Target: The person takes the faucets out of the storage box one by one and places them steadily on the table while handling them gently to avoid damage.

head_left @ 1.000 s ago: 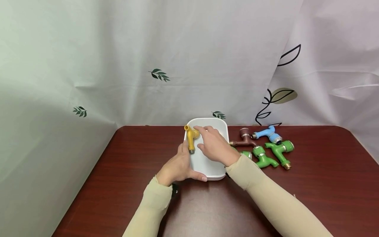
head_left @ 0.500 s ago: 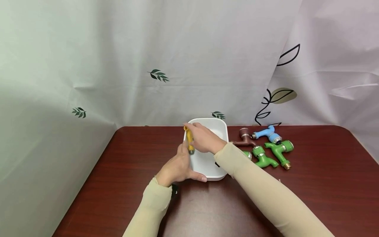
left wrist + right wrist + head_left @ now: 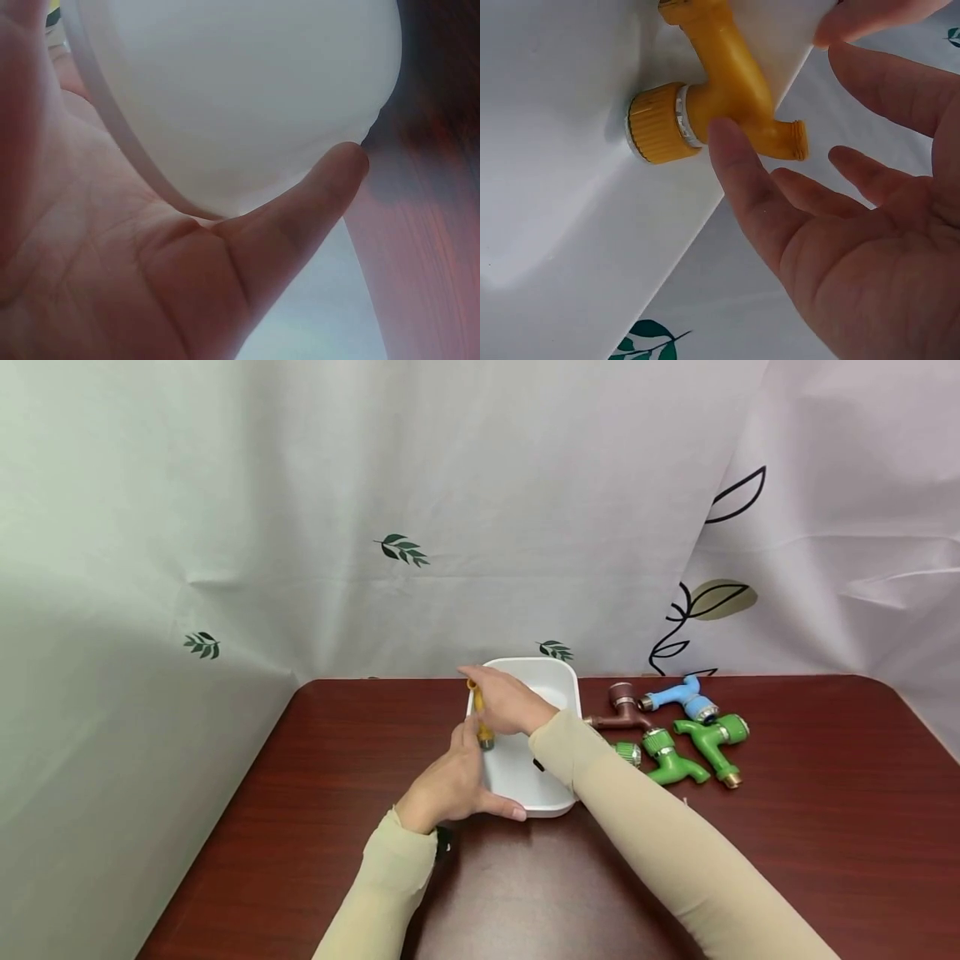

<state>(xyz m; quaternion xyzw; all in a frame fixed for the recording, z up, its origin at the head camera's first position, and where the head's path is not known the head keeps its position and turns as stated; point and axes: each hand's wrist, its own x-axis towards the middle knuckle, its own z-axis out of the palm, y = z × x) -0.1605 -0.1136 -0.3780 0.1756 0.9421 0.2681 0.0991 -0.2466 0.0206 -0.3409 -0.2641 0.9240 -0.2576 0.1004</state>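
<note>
A white tray (image 3: 534, 789) lies near the table's far edge, in the head view. My left hand (image 3: 450, 781) rests against its near left corner, the thumb straight along the near wall, as the left wrist view also shows. Inside the tray, along its left side, a yellow tap (image 3: 735, 67) lies with its ribbed handle (image 3: 656, 127) against the white surface. Over the tap is my right hand (image 3: 510, 700), fingers spread, one fingertip (image 3: 727, 135) at the tap's body. From above, this hand hides much of the tap.
Right of the tray lie a brown tap (image 3: 622, 710), a blue tap (image 3: 682, 693) and several green taps, among them one green tap (image 3: 712, 743) farthest right. A pale patterned curtain (image 3: 420, 618) hangs behind the dark red table (image 3: 337, 752).
My right hand has moved left from beside the tap's handle to over the tap, covering more of it. The left hand and the tray have not moved.
</note>
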